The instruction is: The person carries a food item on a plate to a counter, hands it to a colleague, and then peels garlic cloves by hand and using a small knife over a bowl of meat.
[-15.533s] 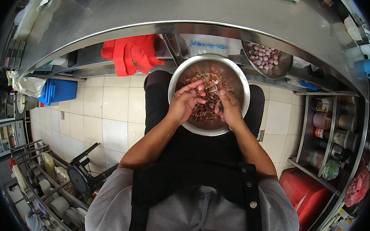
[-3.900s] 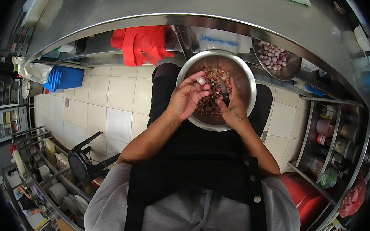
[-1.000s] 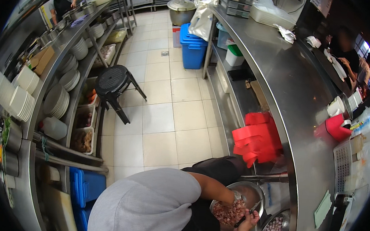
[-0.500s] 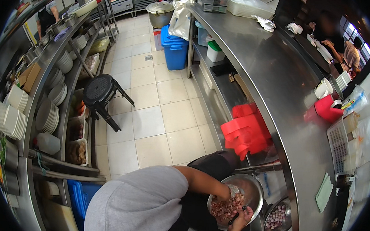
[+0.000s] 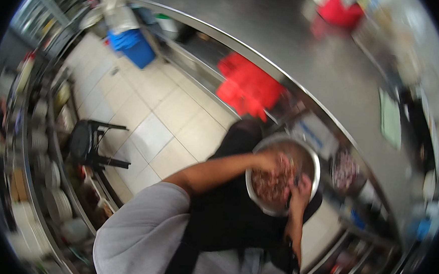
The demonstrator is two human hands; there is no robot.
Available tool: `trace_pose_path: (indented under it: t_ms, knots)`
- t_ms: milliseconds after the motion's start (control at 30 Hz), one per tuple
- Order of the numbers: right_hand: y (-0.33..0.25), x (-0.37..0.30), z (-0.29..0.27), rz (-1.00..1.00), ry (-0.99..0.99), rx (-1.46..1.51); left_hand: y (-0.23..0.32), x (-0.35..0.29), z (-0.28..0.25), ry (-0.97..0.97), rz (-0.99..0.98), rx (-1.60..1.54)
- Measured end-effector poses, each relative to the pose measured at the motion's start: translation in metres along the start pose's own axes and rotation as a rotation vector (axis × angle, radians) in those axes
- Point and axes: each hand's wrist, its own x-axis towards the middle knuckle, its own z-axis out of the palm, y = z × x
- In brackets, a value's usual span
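Note:
A steel bowl (image 5: pixel 316 174) rests on my lap, holding a heap of small reddish-brown pieces (image 5: pixel 268 189) that look like shallots or their skins. My left hand (image 5: pixel 272 162) reaches into it from the far left, over the heap; blur hides what its fingers do. At the bowl's right side my right hand (image 5: pixel 302 189) is closed around a slim dark thing (image 5: pixel 290 195), perhaps a small knife handle. To the right of the bowl, lower than the counter, sits a second bowl of pale purple shallots (image 5: pixel 345 171), smeared by motion.
A steel counter (image 5: pixel 286 25) curves along the right, with a green cloth (image 5: pixel 390 120) on it. Red bags (image 5: pixel 250 86) lie on its lower shelf. A black stool (image 5: pixel 83 141) stands left on the tiled floor, near shelves of plates. A blue bin (image 5: pixel 137 49) stands farther off.
The view has swung down and to the right, bringing the lap and bowl nearer the middle. My left hand shows more above the heap; my right hand stays at the bowl's right side.

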Motion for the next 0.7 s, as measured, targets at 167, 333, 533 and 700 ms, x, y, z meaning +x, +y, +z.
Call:
trace_pose_path:
  t_ms: [167, 333, 533, 700]
  knots:
    - [-0.023, -0.008, 0.009, 0.099, -0.045, 0.033, 0.049, -0.022, 0.008, 0.266, -0.09, -0.535]
    - [-0.017, -0.015, 0.008, 0.108, 0.012, -0.189, 0.059, -0.025, 0.021, 0.211, -0.121, -0.825]
    - [-0.029, -0.014, 0.026, -0.15, 0.106, -0.394, 0.067, -0.029, 0.038, 0.198, -0.098, -0.713]
    - [-0.036, -0.008, 0.031, -0.402, 0.15, -0.493, 0.08, -0.032, 0.049, 0.21, -0.148, -0.473]
